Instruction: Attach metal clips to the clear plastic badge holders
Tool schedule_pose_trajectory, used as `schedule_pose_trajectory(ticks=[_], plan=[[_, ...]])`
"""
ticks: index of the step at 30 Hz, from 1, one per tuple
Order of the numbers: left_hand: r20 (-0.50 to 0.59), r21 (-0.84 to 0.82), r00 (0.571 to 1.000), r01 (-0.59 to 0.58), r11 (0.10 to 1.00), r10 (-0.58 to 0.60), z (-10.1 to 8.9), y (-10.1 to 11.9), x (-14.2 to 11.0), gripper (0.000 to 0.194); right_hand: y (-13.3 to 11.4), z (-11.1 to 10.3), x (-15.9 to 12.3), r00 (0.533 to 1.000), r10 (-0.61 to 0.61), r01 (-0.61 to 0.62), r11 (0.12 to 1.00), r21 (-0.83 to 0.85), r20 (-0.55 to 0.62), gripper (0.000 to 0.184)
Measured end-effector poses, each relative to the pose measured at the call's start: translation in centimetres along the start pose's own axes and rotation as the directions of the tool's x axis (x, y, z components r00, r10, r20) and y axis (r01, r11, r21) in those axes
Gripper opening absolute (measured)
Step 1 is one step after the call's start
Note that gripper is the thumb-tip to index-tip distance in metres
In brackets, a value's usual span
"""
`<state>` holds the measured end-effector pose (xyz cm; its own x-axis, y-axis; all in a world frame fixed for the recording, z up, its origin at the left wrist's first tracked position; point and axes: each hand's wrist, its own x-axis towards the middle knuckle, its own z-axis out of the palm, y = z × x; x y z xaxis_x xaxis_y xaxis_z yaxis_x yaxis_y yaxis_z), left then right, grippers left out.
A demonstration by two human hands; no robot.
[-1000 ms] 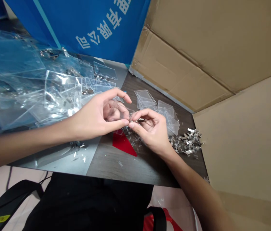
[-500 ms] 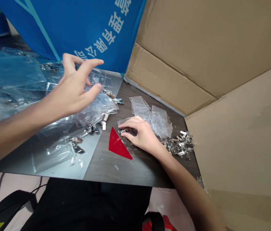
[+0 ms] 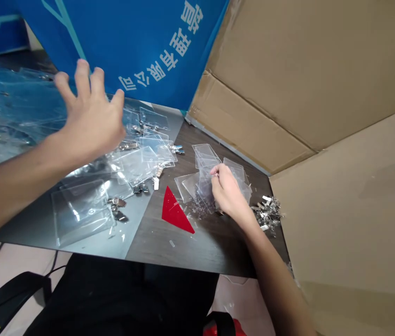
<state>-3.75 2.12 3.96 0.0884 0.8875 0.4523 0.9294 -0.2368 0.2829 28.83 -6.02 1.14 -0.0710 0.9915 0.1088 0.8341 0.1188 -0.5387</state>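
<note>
My left hand (image 3: 90, 112) hovers with its fingers spread over the left pile of clear plastic badge holders (image 3: 137, 165), many with metal clips (image 3: 116, 207) attached. Nothing shows in that hand. My right hand (image 3: 229, 191) is over the smaller heap of clear plastic sleeves (image 3: 204, 156), thumb and fingers pinched together. Whatever they may hold is too small to make out. Tiny clear strips (image 3: 199, 207) are scattered beside this hand. To its right sits a pile of loose metal clips (image 3: 269, 212).
A red triangular piece (image 3: 176, 214) lies on the dark wooden table (image 3: 190, 252) between the hands. Cardboard (image 3: 253, 112) stands along the back right. A blue printed panel (image 3: 113, 42) with white characters rises behind the left pile.
My left hand has drawn back to the left and spread its fingers. My right hand has moved right, from beside the red piece onto the sleeves, and its fingers have come together.
</note>
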Motion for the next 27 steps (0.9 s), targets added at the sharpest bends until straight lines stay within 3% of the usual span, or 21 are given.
schedule_pose_trajectory(ticks=[2, 4, 6, 9, 13, 18, 23, 27], plan=[[-0.02, 0.007, 0.998, -0.051, 0.999, 0.051, -0.1, 0.6, -0.3, 0.049, -0.6, -1.0, -0.5, 0.994, 0.056, -0.047, 0.994, -0.094, 0.095, 0.029], [-0.028, 0.016, 0.993, -0.118, 0.993, 0.119, -0.1, 1.4, -0.6, 0.044, -1.5, -1.7, -1.2, 0.979, 0.113, -0.072, 0.97, -0.23, 0.172, 0.052], [-0.015, 0.033, 0.976, -0.216, 0.976, 0.217, 0.1, 2.2, -1.0, 0.041, -2.4, -2.1, -1.7, 0.961, 0.145, -0.051, 0.93, -0.363, 0.235, 0.063], [-0.015, 0.066, 0.918, -0.393, 0.917, 0.395, 1.0, 3.0, -1.7, 0.036, -3.2, -2.1, -2.2, 0.942, 0.134, 0.019, 0.894, -0.449, 0.307, 0.051], [-0.004, 0.028, 0.794, -0.608, 0.793, 0.608, 2.1, 3.7, -2.9, 0.038, -3.5, -1.8, -2.5, 0.935, 0.086, 0.082, 0.891, -0.446, 0.344, 0.033], [0.024, -0.132, 0.716, -0.689, 0.712, 0.698, 2.7, 4.3, -4.0, 0.038, -4.0, -1.3, -2.7, 0.948, 0.055, 0.104, 0.878, -0.467, 0.314, 0.02], [0.082, -0.304, 0.698, -0.662, 0.685, 0.711, 2.9, 4.5, -4.2, 0.038, -4.3, -0.2, -2.6, 0.982, 0.003, 0.101, 0.836, -0.539, 0.189, 0.027], [0.093, -0.449, 0.694, -0.611, 0.652, 0.714, 3.1, 4.6, -4.6, 0.036, -4.0, 0.1, -3.1, 0.987, -0.157, 0.151, 0.85, -0.504, 0.032, 0.025]])
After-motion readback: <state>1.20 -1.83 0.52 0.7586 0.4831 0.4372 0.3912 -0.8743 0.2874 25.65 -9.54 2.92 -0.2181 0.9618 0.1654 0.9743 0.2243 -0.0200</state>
